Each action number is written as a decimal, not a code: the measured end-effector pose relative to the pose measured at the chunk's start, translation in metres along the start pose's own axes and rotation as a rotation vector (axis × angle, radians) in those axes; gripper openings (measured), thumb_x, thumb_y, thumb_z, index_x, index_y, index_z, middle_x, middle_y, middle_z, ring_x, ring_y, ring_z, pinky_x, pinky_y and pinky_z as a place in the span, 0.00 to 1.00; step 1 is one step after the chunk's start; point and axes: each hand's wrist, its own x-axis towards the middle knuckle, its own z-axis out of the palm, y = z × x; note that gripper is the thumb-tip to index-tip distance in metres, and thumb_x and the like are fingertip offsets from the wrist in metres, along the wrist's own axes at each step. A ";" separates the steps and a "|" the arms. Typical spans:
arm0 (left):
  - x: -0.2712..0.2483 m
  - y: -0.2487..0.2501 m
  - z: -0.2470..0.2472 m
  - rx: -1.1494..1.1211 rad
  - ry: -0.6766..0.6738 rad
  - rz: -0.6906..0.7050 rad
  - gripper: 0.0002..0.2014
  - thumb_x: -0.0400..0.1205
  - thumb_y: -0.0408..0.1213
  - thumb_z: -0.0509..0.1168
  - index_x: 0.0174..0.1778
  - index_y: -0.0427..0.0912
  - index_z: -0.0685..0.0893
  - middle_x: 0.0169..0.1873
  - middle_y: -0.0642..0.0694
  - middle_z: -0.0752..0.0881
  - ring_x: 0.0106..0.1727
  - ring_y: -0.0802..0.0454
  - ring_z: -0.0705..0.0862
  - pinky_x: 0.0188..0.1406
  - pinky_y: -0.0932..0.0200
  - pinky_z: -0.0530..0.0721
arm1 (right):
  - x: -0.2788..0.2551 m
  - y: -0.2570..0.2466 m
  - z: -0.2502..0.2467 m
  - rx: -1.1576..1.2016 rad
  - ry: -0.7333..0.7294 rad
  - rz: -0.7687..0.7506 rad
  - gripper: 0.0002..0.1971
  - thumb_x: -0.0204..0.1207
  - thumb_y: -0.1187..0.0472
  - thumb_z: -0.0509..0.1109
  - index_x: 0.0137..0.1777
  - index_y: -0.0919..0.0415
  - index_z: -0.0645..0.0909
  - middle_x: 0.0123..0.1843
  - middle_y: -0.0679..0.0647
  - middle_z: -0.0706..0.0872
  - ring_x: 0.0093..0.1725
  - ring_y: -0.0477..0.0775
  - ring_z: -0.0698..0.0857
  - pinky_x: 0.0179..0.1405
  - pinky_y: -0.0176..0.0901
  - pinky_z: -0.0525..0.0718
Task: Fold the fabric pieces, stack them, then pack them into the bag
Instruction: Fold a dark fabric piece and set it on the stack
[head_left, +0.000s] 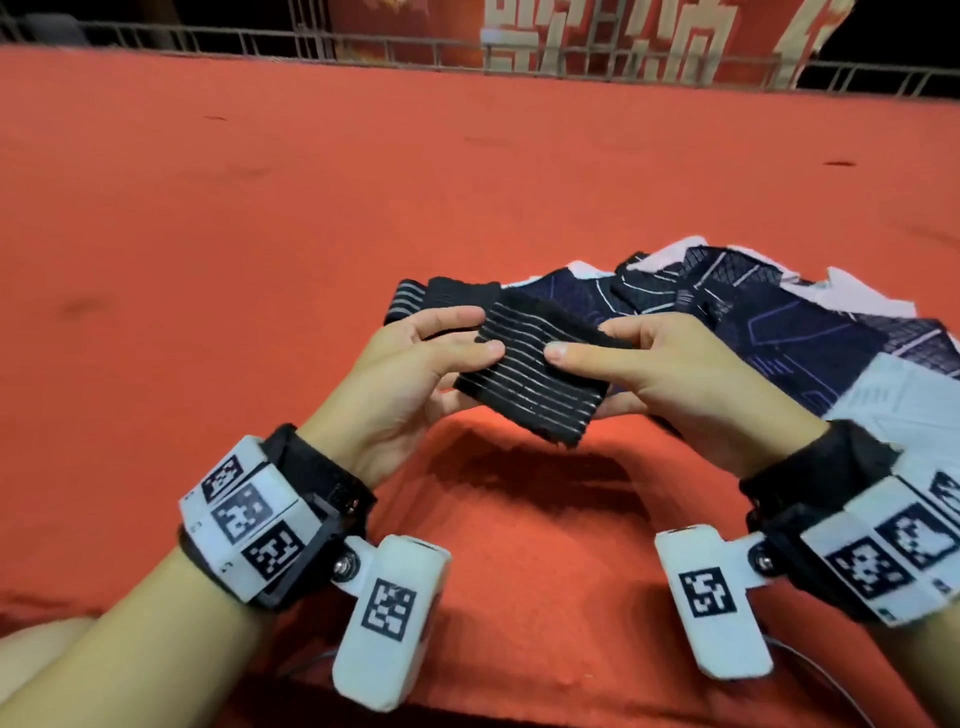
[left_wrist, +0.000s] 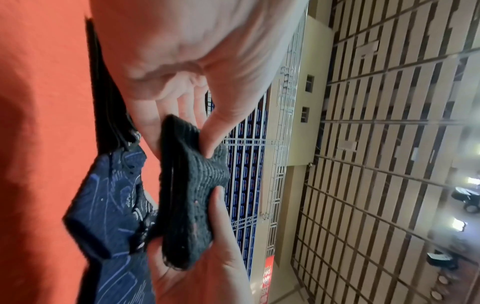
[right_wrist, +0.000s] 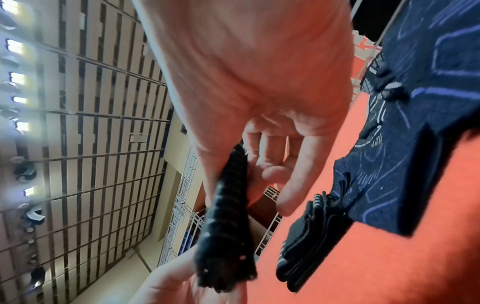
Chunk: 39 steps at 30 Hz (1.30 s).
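Note:
A black fabric piece with thin white stripes (head_left: 530, 371) hangs folded in the air over the red table. My left hand (head_left: 415, 364) pinches its left edge, thumb on top and fingers beneath. My right hand (head_left: 649, 364) pinches its right edge the same way. From the left wrist view the folded piece (left_wrist: 189, 185) shows doubled layers between both thumbs. In the right wrist view it (right_wrist: 226, 226) appears edge-on. Behind it a small stack of folded black striped pieces (head_left: 441, 299) lies on the cloth. A navy and white patterned bag (head_left: 779, 332) lies flat to the right.
The red tablecloth (head_left: 234, 234) covers the whole table, bare on the left and far side. A metal railing (head_left: 208, 39) and a red banner (head_left: 597, 36) run along the far edge. The bag's white part (head_left: 904, 400) lies beside my right wrist.

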 end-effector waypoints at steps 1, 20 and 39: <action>0.003 0.004 -0.003 0.000 -0.041 -0.016 0.18 0.81 0.22 0.68 0.68 0.34 0.83 0.58 0.38 0.91 0.54 0.45 0.91 0.46 0.54 0.90 | 0.007 -0.002 0.004 0.030 -0.009 0.004 0.26 0.70 0.51 0.84 0.59 0.72 0.88 0.59 0.76 0.88 0.62 0.74 0.88 0.59 0.68 0.90; 0.107 0.032 -0.053 0.169 0.244 0.107 0.18 0.80 0.28 0.74 0.66 0.35 0.82 0.56 0.36 0.90 0.53 0.43 0.93 0.37 0.56 0.92 | 0.145 -0.025 0.048 0.246 0.059 0.220 0.10 0.79 0.64 0.78 0.56 0.68 0.88 0.52 0.59 0.92 0.38 0.51 0.93 0.34 0.42 0.91; 0.139 0.009 -0.062 1.020 0.214 0.154 0.13 0.85 0.36 0.67 0.64 0.46 0.90 0.58 0.48 0.90 0.51 0.57 0.85 0.56 0.64 0.80 | 0.179 0.022 0.039 -0.922 0.218 -0.052 0.09 0.77 0.50 0.76 0.55 0.49 0.86 0.56 0.53 0.90 0.58 0.58 0.88 0.60 0.54 0.87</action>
